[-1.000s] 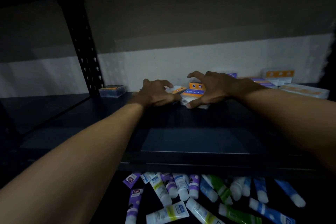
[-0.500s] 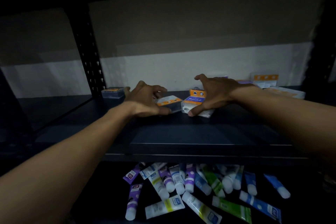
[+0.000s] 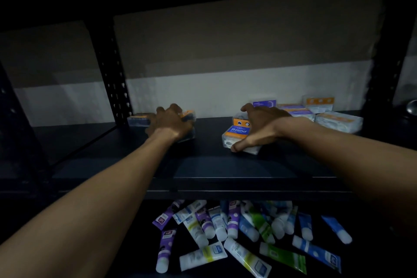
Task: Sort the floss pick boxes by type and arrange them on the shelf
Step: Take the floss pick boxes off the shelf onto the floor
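Observation:
On the dark shelf [image 3: 203, 165], my left hand [image 3: 168, 123] grips a clear floss pick box with an orange label [image 3: 188, 116], right beside another orange-labelled box [image 3: 138, 119] by the shelf post. My right hand [image 3: 259, 128] holds a clear box with an orange and blue "Round" label [image 3: 237, 135], thumb along its front edge. Behind the right hand stands a purple-labelled box [image 3: 264, 103]. More boxes, purple-labelled [image 3: 297, 110] and orange-labelled [image 3: 338, 121], lie at the back right.
A black perforated post [image 3: 112, 79] rises at the shelf's back left, another post [image 3: 383, 63] at the right. Several toothpaste tubes [image 3: 225, 232] lie scattered on the lower level. A round metal knob [image 3: 411, 107] shows at far right.
My left hand carried its orange-labelled box leftward, up to the box by the post. My right hand stayed on the "Round" box. The camera view shifted slightly.

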